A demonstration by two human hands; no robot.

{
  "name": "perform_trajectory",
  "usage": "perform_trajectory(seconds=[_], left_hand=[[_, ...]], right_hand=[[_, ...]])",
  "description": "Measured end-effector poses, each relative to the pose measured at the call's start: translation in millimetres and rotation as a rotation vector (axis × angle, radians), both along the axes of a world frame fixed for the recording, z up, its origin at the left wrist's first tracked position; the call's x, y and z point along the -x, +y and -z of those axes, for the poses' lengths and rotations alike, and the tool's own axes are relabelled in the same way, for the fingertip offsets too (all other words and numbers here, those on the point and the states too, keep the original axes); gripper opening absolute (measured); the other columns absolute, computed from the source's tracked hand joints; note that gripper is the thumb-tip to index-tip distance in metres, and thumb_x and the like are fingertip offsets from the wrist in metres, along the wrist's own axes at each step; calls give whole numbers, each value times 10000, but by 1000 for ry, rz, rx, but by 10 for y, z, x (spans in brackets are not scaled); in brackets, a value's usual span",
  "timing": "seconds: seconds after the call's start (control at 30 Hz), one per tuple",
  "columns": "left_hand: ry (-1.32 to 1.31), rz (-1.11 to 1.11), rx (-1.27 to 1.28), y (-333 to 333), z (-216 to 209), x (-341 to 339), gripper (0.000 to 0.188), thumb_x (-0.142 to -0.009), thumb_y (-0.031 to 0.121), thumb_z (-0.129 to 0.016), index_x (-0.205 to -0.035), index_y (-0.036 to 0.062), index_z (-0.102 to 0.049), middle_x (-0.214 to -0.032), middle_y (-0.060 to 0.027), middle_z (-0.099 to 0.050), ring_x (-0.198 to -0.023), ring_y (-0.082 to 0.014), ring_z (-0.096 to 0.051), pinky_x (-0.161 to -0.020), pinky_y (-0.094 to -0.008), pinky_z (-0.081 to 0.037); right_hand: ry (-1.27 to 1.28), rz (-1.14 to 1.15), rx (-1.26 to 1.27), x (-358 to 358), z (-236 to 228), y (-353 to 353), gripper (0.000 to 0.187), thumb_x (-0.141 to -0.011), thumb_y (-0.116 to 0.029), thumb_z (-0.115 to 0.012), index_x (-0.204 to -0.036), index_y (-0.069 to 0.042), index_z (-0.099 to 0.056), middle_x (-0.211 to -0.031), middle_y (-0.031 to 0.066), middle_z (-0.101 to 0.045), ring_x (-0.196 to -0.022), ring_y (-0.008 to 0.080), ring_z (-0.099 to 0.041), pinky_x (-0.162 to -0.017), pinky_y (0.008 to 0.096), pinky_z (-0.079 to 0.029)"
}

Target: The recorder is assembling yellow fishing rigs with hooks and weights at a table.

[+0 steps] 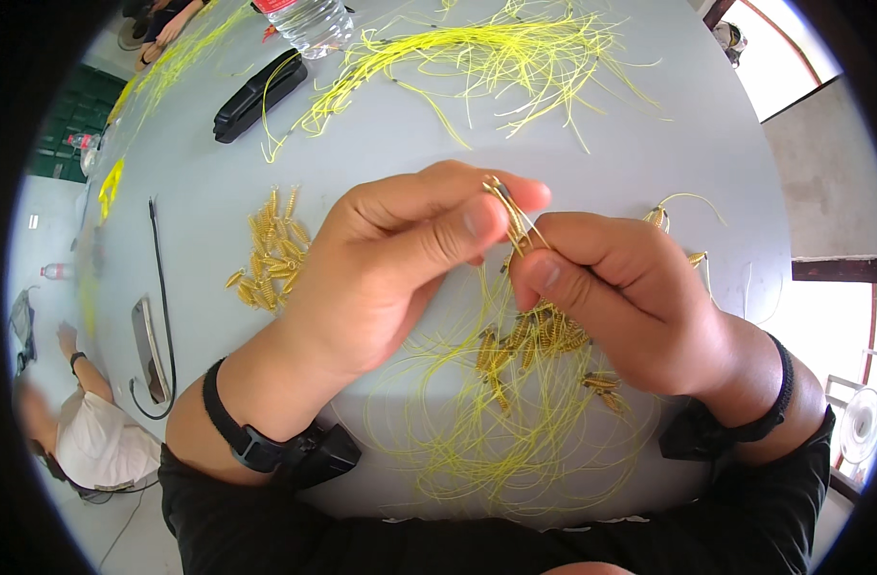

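Close together over the middle of the table, both hands hold one small item. My left hand pinches a gold wire spring piece between thumb and index finger. My right hand grips the lower end of its thin wires with thumb and index finger. How the piece is joined is too small to make out. Under my right hand lies a heap of gold coil springs attached to thin yellow lines that spread toward me. Left of my left hand sits another pile of gold coil springs.
Farther back lie a bundle of yellow lines, a black case and a clear bottle. A phone and a black cable lie at the left. Another person sits at the far left.
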State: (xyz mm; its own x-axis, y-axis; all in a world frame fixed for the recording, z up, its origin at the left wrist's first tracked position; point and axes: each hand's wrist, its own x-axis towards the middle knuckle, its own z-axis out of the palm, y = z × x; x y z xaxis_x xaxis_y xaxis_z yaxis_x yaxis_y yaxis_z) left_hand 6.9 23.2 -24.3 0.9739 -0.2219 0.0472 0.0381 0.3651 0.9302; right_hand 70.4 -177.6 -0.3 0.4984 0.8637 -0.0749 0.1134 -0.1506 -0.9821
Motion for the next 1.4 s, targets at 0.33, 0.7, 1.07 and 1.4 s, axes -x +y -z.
perform_trajectory(seconds=[0.33, 0.7, 1.07, 1.4], left_hand=[[225, -136, 231, 72, 5, -24, 241, -997, 271, -494, -1133, 86, -568, -1128, -31, -580, -1125, -172, -525, -895, -314, -471], [322, -234, 400, 57, 19, -60, 253, -991, 212, -508, -1150, 37, -597, -1107, -59, -608, -1020, -143, -573, -862, -263, -457], [271, -191, 285, 62, -11, -63, 233, -989, 249, -518, -1128, 69, -567, -1023, -30, -592, -938, -145, -548, -845, -280, -462], [238, -330, 376, 158, 22, -125, 250, -962, 208, -570, -1138, 31, -585, -1046, -54, -614, -973, -134, -583, -885, -272, -469]], right_hand=[[-589, -26, -151, 54, -24, -1, 59, -877, -50, -621, -838, -10, -604, -885, 108, -588, -659, 180, -484, -604, 272, -429], [-728, 36, -471, 52, 32, 65, 180, -720, -54, -769, -855, -43, -651, -1234, 237, -520, -798, 212, -586, -611, 314, -484], [-427, -308, -182, 27, 53, -31, 131, -815, -64, -699, -831, 27, -605, -826, 135, -572, -695, 287, -589, -602, 345, -474], [-142, -376, -229, 30, 95, -45, 72, -857, -27, -648, -878, 35, -618, -874, 146, -597, -758, 311, -608, -645, 333, -486]])
